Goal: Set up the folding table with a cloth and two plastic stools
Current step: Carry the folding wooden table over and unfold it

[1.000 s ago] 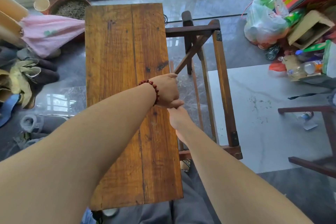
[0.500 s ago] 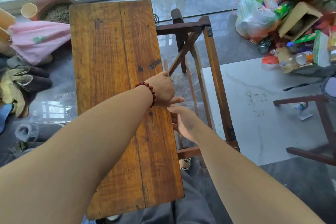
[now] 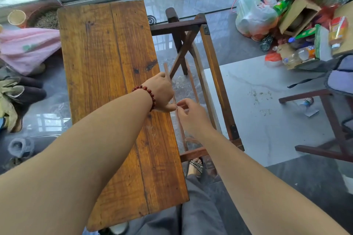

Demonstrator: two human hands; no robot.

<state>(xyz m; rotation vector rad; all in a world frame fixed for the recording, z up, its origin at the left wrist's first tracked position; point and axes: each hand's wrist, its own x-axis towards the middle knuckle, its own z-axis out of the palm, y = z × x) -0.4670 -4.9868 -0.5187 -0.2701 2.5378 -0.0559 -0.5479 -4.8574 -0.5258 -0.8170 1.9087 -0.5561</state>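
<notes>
Both arms reach forward: left hand point(image 3: 160, 92) fingers grip the tabletop point(image 3: 114, 86) edge, right hand point(image 3: 192, 115) fingers pinch a thin slat point(image 3: 180, 129).

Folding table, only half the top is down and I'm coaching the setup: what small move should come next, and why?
Probably swing the thin slat out over the open frame, since the left hand already grips it beside the wooden tabletop and the right hand pinches its lower end.

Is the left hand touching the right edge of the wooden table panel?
Touching. The head view shows the left hand curled over the right edge of the wooden table panel, with no gap between them.
</notes>
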